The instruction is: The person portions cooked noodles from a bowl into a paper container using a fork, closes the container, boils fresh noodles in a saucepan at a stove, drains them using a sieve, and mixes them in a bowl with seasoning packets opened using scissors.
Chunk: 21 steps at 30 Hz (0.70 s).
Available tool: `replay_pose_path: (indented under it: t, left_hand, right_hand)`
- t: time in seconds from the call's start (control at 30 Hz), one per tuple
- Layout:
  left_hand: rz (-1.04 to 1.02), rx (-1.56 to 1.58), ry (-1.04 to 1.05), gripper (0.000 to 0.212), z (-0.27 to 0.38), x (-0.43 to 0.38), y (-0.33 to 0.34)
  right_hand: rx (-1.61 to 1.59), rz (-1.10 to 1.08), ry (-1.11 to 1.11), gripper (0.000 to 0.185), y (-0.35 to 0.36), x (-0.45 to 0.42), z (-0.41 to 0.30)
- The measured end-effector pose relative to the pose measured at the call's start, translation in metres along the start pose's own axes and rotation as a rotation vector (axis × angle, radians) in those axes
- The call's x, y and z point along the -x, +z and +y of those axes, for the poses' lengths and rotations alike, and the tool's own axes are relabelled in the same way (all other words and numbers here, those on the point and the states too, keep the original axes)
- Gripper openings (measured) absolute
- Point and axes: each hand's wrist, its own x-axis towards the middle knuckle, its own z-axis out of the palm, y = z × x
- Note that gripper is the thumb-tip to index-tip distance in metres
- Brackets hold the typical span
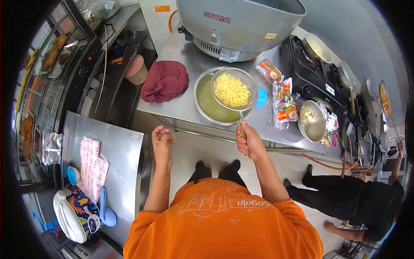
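My right hand (250,140) grips the handle of a wire-mesh strainer (254,98). Yellow instant noodles (232,90) lie heaped in its mesh bowl. Under the strainer stands a wide steel basin (198,108), and greenish cloudy liquid (210,103) shows in it; the strainer covers its upper right part. Whether the mesh touches the rim I cannot tell. My left hand (162,142) holds nothing and hovers before the table's front edge, its fingers loosely curled and apart.
A maroon cloth (165,81) lies left of the basin, with a large GETRA cooker (239,29) behind. To the right are a blue cup (261,97), torn noodle packets (286,111), a steel bowl (312,121) and a black gas stove (318,77). A co-worker (352,197) stands at far right.
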Motion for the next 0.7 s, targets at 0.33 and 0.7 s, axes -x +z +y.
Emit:
replay_pose_path:
  t: [0.33, 0.7]
  left_hand:
    - [-0.030, -0.029, -0.006, 0.032, -0.010, -0.010, -0.004]
    - [-0.073, -0.096, -0.029, 0.031, -0.017, -0.015, 0.023]
  right_hand:
    - [-0.089, 0.302, -0.209, 0.041, -0.090, 0.117, -0.048]
    - [1.618, 1.523, -0.129, 0.022, -0.221, 0.119, -0.031]
